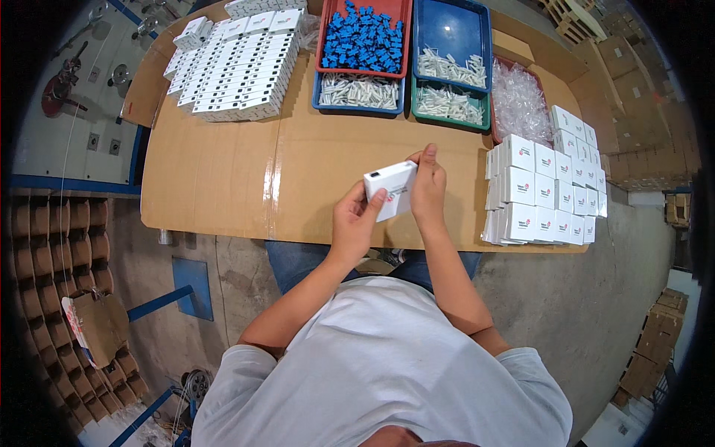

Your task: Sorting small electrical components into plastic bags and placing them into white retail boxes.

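While gripping a small white box (392, 195) in the left hand (356, 217), also touching its right edge with the right hand (428, 186). Left thumb on the printed face, left fingers curled behind; right thumb up near the top corner. Can't tell the exact contact of the right fingers, partly hidden. Holding the box tilted above the cardboard-covered table (223, 179), near its front edge, dark rectangle on the narrow upper side. Blocked straight ahead by trays: red tray (407, 45) of blue plastic pieces (363, 39), overlapping the back of a lower blue tray (357, 112) of short white pieces (359, 93). Next to those, a larger blue tray (447, 30) overlapping a green tray (451, 123), both with more white pieces. Further right, clear plastic bags (520, 104), heaped in another red tray. Hemmed in on the right by stacked white boxes (544, 197), near the right hand but not touching it. At far left, a bigger block of white boxes (238, 71), many with dark rectangles facing out. Behind and beside all that, upright cardboard walls (599, 97) along the table edge. Off to the left on the floor, cardboard dividers (56, 253) and a blue metal plate (192, 287); at far right, stacked cartons (655, 335).
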Tool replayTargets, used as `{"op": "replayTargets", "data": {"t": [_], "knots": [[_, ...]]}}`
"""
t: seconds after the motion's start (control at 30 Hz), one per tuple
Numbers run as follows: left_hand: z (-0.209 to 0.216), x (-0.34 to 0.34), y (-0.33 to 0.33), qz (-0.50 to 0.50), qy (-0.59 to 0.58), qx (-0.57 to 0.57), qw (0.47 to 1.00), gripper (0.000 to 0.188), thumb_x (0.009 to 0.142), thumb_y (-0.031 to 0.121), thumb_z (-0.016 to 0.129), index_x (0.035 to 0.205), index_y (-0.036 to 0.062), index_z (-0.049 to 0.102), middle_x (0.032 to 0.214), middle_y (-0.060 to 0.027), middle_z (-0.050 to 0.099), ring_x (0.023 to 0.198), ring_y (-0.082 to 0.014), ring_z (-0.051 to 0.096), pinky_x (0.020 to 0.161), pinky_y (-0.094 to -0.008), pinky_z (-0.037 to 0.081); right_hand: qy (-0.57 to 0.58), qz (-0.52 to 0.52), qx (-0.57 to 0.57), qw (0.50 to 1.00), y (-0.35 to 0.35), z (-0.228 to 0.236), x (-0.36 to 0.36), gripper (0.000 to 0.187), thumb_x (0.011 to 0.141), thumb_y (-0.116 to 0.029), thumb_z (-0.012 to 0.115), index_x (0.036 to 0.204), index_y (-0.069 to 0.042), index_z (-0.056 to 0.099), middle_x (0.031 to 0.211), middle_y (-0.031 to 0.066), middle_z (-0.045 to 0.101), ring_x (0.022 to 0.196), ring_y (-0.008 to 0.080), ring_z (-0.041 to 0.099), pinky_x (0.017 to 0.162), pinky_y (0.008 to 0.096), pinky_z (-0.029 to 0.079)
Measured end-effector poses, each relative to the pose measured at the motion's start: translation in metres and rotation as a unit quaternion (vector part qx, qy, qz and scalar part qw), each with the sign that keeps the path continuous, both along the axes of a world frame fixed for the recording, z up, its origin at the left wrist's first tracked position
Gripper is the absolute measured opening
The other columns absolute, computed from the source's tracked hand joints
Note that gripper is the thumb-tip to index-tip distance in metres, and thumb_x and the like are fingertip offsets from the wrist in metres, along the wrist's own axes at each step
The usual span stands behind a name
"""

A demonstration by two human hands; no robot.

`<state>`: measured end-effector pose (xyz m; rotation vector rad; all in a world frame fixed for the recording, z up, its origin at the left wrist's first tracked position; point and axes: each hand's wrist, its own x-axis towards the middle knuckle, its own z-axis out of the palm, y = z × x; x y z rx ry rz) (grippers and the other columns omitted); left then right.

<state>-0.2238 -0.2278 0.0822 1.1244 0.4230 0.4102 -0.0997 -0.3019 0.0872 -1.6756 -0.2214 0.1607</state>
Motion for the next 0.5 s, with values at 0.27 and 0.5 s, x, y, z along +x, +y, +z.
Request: {"op": "replayTargets", "data": {"t": [0.27, 0.5], "knots": [[-0.013, 0.004, 0.007, -0.010, 0.019, -0.055, 0.998, 0.040, 0.097, 0.007, 0.066, 0.133, -0.0007, 0.052, 0.112, -0.0063, 0.069, 0.102, -0.0125, 0.065, 0.088, -0.0263, 0.053, -0.001, 0.062, -0.071, 0.996, -0.003, -0.026, 0.000, 0.060, 0.106, -0.042, 0.048, 0.073, 0.006, 0.063, 0.060, 0.0132, 0.062, 0.057, 0.0182, 0.057, 0.056, 0.0375, 0.044], [-0.028, 0.003, 0.011, 0.064, 0.006, 0.064, 0.996, 0.039, 0.102, 0.015, 0.061, 0.136, -0.0018, 0.050, 0.128, -0.0121, 0.064, 0.116, -0.0174, 0.062, 0.101, -0.0319, 0.048, -0.097, 0.028, -0.077, 0.992, -0.011, -0.018, -0.018, 0.031, 0.103, -0.026, 0.059, 0.110, 0.004, 0.063, 0.093, 0.0139, 0.068, 0.082, 0.0160, 0.062, 0.068, 0.0324, 0.048]]}}
